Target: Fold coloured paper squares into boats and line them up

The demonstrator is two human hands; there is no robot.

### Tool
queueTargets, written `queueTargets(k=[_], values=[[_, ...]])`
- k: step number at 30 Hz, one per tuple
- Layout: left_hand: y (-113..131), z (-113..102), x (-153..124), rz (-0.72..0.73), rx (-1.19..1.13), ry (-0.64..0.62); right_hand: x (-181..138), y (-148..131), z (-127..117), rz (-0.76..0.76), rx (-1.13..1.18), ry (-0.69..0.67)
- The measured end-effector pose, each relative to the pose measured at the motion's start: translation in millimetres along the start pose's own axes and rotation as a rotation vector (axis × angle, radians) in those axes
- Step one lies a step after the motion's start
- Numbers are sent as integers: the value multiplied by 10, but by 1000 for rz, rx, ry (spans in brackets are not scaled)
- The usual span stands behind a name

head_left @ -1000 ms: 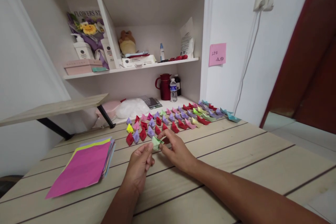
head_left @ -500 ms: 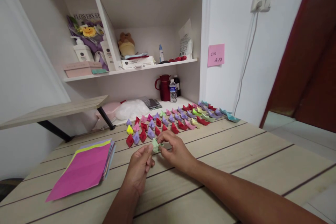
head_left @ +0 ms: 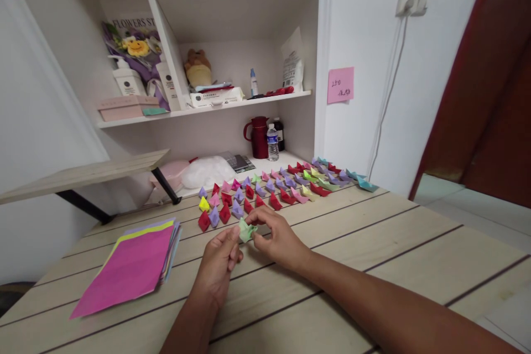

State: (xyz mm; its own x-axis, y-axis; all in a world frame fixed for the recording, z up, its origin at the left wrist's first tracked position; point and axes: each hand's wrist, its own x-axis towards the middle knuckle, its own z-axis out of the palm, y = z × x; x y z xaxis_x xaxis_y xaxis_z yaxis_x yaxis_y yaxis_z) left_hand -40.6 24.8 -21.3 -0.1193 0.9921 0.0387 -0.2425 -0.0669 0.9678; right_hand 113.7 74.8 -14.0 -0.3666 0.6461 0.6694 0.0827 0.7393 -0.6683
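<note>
A small light green folded paper boat (head_left: pixel 246 230) is pinched between both my hands just above the wooden table (head_left: pixel 373 243). My left hand (head_left: pixel 219 265) grips its left end with thumb and fingers closed. Fingertips of my right hand (head_left: pixel 277 238) pinch its right end. Just beyond the hands, several folded paper boats (head_left: pixel 274 191) in red, purple, pink, yellow and green stand in rows along the table's far edge.
A stack of coloured paper sheets (head_left: pixel 130 265), pink on top, lies at the left of the table. Behind stand white shelves (head_left: pixel 232 105) with bottles, a box and a toy, a dark red jug (head_left: pixel 260 137) and a water bottle (head_left: pixel 272 144). A lower wooden shelf (head_left: pixel 83 171) juts out at left.
Both hands keep pinching the green boat and work its folds slightly; the view has shifted a little. Nothing else moved.
</note>
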Motion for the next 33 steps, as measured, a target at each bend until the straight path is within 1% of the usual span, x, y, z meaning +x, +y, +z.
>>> queueTargets(k=[10, 15, 23, 28, 33], values=[[-17, -1, -13, 0, 20, 7, -1, 71, 22, 17, -22, 26], [-15, -9, -10, -1, 17, 19, -9, 91, 29, -4, -48, 38], [9, 0, -2, -5, 10, -2, 13, 17, -30, -67, -175, 45], [19, 7, -2, -5, -5, -14, 15, -28, -41, -45, -246, 34], [20, -6, 2, -8, -10, -24, 10, -56, -40, -31, -264, 33]])
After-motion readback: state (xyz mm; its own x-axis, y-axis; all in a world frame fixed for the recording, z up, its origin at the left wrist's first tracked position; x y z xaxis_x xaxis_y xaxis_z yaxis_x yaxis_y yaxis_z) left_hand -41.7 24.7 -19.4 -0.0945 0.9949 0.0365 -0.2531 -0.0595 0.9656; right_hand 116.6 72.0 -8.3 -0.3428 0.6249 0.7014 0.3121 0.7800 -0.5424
